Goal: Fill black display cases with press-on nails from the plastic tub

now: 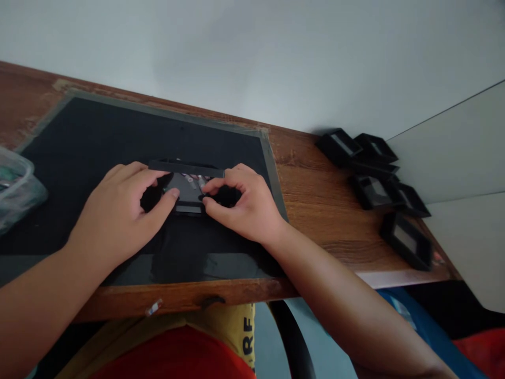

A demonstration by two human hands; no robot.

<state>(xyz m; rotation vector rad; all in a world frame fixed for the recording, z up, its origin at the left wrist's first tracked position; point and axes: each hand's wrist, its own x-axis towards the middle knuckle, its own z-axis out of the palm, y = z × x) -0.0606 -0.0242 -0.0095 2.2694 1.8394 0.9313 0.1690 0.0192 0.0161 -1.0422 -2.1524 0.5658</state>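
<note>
A black box [187, 203] with a raised black edge or lid [185, 168] lies on the dark mat [130, 131]. Small clear and silvery pieces [192, 180] show inside it. My left hand [126, 202] holds the box's left side, its thumb on the front and its fingers behind the raised part. At the right side is my right hand [240, 200], thumb and index finger pinched close together at a small clear piece; their exact grip is partly hidden.
Several black boxes [374, 190] are piled on the wooden table [311, 189] at the right. A clear plastic container [19, 195] with small items stands at the left edge. A small clear piece [153, 307] is at the table's front edge. Behind rises a pale wall.
</note>
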